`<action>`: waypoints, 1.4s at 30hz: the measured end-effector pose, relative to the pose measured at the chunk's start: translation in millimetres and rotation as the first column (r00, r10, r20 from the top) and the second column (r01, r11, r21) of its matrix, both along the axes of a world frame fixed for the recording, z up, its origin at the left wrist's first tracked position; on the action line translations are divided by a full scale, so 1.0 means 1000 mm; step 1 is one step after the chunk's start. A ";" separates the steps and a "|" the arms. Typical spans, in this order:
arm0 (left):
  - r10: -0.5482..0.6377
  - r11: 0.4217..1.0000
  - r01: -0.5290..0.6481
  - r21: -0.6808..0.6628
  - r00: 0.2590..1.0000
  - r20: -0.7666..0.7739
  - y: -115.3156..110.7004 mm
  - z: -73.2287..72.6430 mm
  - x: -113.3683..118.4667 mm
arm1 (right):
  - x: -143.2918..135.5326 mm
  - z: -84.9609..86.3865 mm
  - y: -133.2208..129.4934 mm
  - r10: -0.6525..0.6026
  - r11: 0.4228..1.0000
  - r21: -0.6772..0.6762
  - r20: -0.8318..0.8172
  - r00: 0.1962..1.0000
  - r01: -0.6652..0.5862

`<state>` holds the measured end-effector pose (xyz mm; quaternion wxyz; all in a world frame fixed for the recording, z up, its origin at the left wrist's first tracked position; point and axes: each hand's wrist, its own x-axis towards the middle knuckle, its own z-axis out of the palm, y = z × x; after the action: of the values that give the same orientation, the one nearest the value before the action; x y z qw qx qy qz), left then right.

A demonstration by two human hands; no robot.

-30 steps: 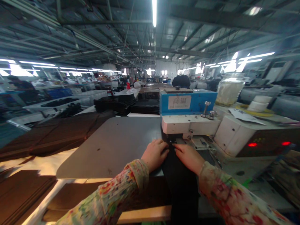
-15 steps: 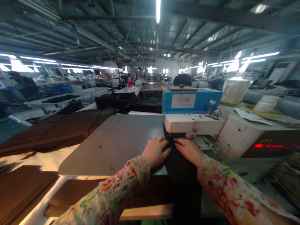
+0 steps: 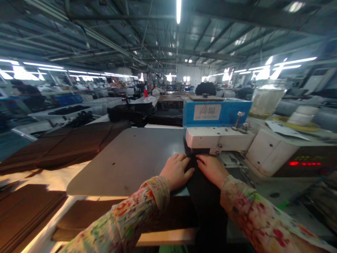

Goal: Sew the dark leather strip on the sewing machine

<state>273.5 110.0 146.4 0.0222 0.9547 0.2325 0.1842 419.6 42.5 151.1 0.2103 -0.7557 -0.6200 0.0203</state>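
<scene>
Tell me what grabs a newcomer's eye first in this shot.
The two hands in the centre foreground: left hand and right hand lie flat on a strip of dark fabric running under the blue-and-white machine head. Next, red lights glow on the control panel at right, and brown sheets are stacked at left.

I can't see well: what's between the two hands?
In the head view, a dark strip of fabric lies between the left hand and right hand, running under the white machine head.
</scene>
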 end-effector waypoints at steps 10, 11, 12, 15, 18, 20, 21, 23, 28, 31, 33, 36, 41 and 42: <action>-0.028 0.999 0.028 -0.028 1.000 0.003 0.002 -0.001 0.000 | -0.002 -0.002 0.001 -0.025 0.999 0.040 0.081 0.996 0.022; -0.032 0.999 0.032 -0.026 0.999 0.006 0.002 -0.001 0.000 | -0.002 -0.003 0.001 -0.025 0.999 0.044 0.085 0.996 0.022; -0.035 0.999 0.035 -0.022 0.999 0.009 0.002 -0.001 0.000 | -0.002 -0.003 0.002 -0.026 0.999 0.048 0.091 0.996 0.022; -0.041 0.999 0.041 -0.011 0.999 0.013 0.002 -0.001 0.000 | -0.002 -0.005 0.003 -0.023 0.998 0.059 0.107 0.994 0.017; -0.050 0.999 0.050 -0.006 0.999 0.008 0.002 -0.001 0.000 | -0.001 -0.006 0.003 -0.025 0.998 0.064 0.125 0.992 0.017; -0.053 0.999 0.053 -0.005 0.999 0.006 0.003 -0.002 0.000 | -0.002 -0.006 0.003 -0.029 0.998 0.066 0.132 0.991 0.021; -0.053 0.999 0.053 -0.005 0.999 0.007 0.003 -0.002 0.000 | -0.002 -0.006 0.003 -0.030 0.998 0.067 0.134 0.991 0.021; -0.052 0.999 0.052 -0.007 0.999 0.006 0.004 -0.002 0.000 | -0.002 -0.006 0.003 -0.029 0.998 0.065 0.139 0.990 0.020; -0.058 0.998 0.058 -0.008 0.998 0.012 0.004 -0.002 -0.001 | -0.002 -0.007 0.002 -0.021 0.997 0.080 0.151 0.988 0.009; -0.064 0.998 0.064 -0.010 0.998 0.014 0.004 -0.002 -0.001 | -0.002 -0.008 0.002 -0.019 0.996 0.087 0.152 0.988 0.006; -0.065 0.998 0.065 -0.013 0.998 0.015 0.004 -0.002 0.000 | -0.002 -0.009 0.002 -0.019 0.996 0.087 0.155 0.988 0.005; -0.061 0.998 0.062 -0.016 0.998 0.016 0.004 -0.002 -0.001 | -0.002 -0.009 0.003 -0.013 0.996 0.093 0.159 0.987 -0.001; -0.067 0.998 0.067 -0.007 0.998 0.018 0.004 -0.003 -0.001 | -0.002 -0.009 0.003 -0.012 0.996 0.090 0.167 0.986 -0.004; -0.068 0.998 0.068 -0.006 0.998 0.019 0.004 -0.003 -0.001 | -0.002 -0.009 0.003 -0.012 0.996 0.091 0.169 0.986 -0.004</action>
<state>272.4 113.6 143.8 0.0338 0.9603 0.2004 0.1914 417.3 45.3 141.7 0.1911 -0.7455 -0.6344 -0.0726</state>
